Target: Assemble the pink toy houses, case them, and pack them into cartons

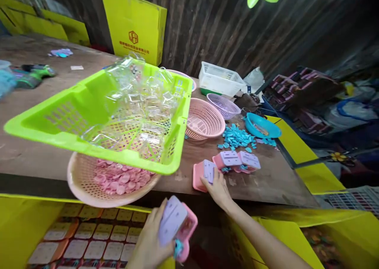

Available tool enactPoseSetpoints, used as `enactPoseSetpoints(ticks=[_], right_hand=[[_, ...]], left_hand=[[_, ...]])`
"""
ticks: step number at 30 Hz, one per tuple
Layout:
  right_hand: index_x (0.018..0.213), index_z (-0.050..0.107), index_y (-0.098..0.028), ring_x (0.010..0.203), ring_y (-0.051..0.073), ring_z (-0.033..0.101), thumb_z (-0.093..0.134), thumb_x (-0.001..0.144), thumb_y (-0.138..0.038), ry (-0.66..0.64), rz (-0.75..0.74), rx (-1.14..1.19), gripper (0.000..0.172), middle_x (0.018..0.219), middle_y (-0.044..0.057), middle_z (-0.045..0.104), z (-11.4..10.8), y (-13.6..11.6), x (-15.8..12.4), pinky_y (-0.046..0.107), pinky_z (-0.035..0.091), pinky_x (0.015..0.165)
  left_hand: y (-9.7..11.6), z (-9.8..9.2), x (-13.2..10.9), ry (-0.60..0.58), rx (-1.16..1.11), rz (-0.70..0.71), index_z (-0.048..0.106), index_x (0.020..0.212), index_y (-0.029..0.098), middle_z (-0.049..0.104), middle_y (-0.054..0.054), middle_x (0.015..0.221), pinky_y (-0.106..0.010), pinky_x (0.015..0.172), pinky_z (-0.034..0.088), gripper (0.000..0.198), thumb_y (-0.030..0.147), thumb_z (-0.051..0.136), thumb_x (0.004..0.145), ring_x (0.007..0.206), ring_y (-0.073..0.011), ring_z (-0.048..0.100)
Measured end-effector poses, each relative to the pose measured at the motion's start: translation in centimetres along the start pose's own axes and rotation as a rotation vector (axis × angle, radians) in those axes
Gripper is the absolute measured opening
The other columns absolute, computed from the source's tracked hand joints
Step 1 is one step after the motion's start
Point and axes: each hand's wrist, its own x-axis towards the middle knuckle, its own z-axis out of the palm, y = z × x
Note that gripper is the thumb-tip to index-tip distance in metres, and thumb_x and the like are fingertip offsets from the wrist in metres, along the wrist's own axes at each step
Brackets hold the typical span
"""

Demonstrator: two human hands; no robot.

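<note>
My left hand (154, 237) is closed around a pink-and-lavender plastic box (174, 221) in front of the table edge. The box is tilted, and a small blue piece shows at its lower end. On the table, my right hand (218, 190) grips a similar pink-and-lavender box (199, 175), fingers over its lavender face. Just beyond stand two more such boxes (229, 158), side by side, with blue bits low on them. My fingers partly hide both held boxes.
A lime-green basket (68, 142) of clear plastic pieces rests over a peach basket (85, 190) of pink discs. Behind are a pink basket (204, 119), loose blue pieces (238, 136) and a blue bowl (262, 123). Below left, a yellow carton (26, 225) holds rows of boxes.
</note>
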Motion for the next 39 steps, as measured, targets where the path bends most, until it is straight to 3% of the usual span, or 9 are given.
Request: enactPoseSetpoints(ticks=[5,9,11,15,20,26,30,34,39], right_hand=[[0.138,0.033,-0.013,0.124,0.026,0.040,0.033,0.089,-0.022,-0.124,-0.422,-0.163,0.050,0.135,0.017,0.042,-2.8,2.1,2.4,0.040,0.035,0.098],[0.137,0.035,-0.026,0.137,0.026,0.014,0.045,0.074,-0.004,-0.337,-1.153,-0.396,0.068,0.149,0.004,0.025,-5.1,2.1,5.9,0.044,0.023,0.106],[0.137,0.034,-0.026,0.137,0.026,0.011,0.048,0.074,-0.006,-0.402,-1.304,-0.459,0.067,0.147,0.004,0.029,-5.5,1.3,8.0,0.049,0.018,0.107],[0.134,0.039,-0.017,0.129,0.030,0.028,0.064,0.069,-0.018,-0.330,-1.266,-0.508,0.070,0.137,0.012,0.041,-5.7,0.2,11.2,0.049,0.021,0.105],[0.131,0.038,-0.002,0.110,0.032,0.045,0.071,0.065,-0.046,-0.164,-0.940,-0.433,0.085,0.122,0.021,0.049,-5.8,1.6,12.7,0.045,0.033,0.096],[0.139,0.030,-0.018,0.130,0.029,0.028,0.060,0.074,-0.053,-0.105,-0.890,-0.279,0.080,0.138,0.015,0.038,-7.2,7.4,13.8,0.051,0.017,0.106],[0.139,0.031,-0.025,0.132,0.032,0.025,0.066,0.069,-0.053,-0.156,-0.845,-0.312,0.084,0.143,0.013,0.031,-7.9,12.1,15.8,0.056,0.016,0.105],[0.143,0.021,-0.019,0.123,0.029,0.038,0.069,0.065,-0.051,-0.136,-0.767,-0.279,0.097,0.132,0.015,0.046,-7.8,15.0,17.0,0.051,0.021,0.105],[0.142,0.025,-0.026,0.132,0.035,0.023,0.064,0.065,-0.058,-0.067,-0.781,-0.392,0.092,0.136,0.011,0.044,-7.7,17.7,17.6,0.063,0.008,0.102]], left_hand=[[5.7,0.4,7.0,0.066,0.361,0.264,0.035,0.135,0.011,0.052,-0.014,0.117,-0.043,0.096,0.040,0.081,0.025,0.063,0.061,0.109,-0.0304,0.048],[6.3,1.7,9.8,0.076,0.618,0.257,0.032,0.135,0.011,0.049,-0.015,0.120,-0.042,0.091,0.042,0.075,0.016,0.060,0.066,0.110,-0.0303,0.046],[6.3,2.5,10.7,0.116,0.652,0.277,0.031,0.135,0.009,0.048,-0.017,0.123,-0.042,0.091,0.042,0.073,0.014,0.058,0.068,0.111,-0.0307,0.046],[7.9,3.3,13.0,0.190,0.720,0.258,0.030,0.137,0.007,0.039,-0.019,0.137,-0.047,0.097,0.038,0.070,0.013,0.055,0.072,0.123,-0.0342,0.037],[11.1,2.9,16.2,0.053,0.878,0.240,0.032,0.138,0.008,0.027,-0.018,0.146,-0.055,0.107,0.020,0.070,0.008,0.052,0.072,0.135,-0.0363,0.019],[12.1,4.8,17.3,-0.015,0.766,0.464,0.025,0.142,0.018,0.019,-0.019,0.148,-0.060,0.106,0.011,0.080,0.037,0.062,0.074,0.137,-0.0358,0.012],[13.1,7.3,17.9,0.016,0.744,0.580,0.035,0.138,0.028,0.034,-0.016,0.143,-0.064,0.104,0.006,0.088,0.063,0.065,0.063,0.134,-0.0384,0.021],[14.6,8.9,18.8,0.034,0.781,0.588,0.042,0.134,0.031,0.049,-0.014,0.131,-0.064,0.103,0.011,0.078,0.061,0.064,0.066,0.125,-0.0377,0.036],[14.9,9.9,19.9,0.075,0.759,0.601,0.043,0.133,0.030,0.052,-0.012,0.128,-0.065,0.102,0.013,0.076,0.061,0.063,0.067,0.123,-0.0384,0.037]])
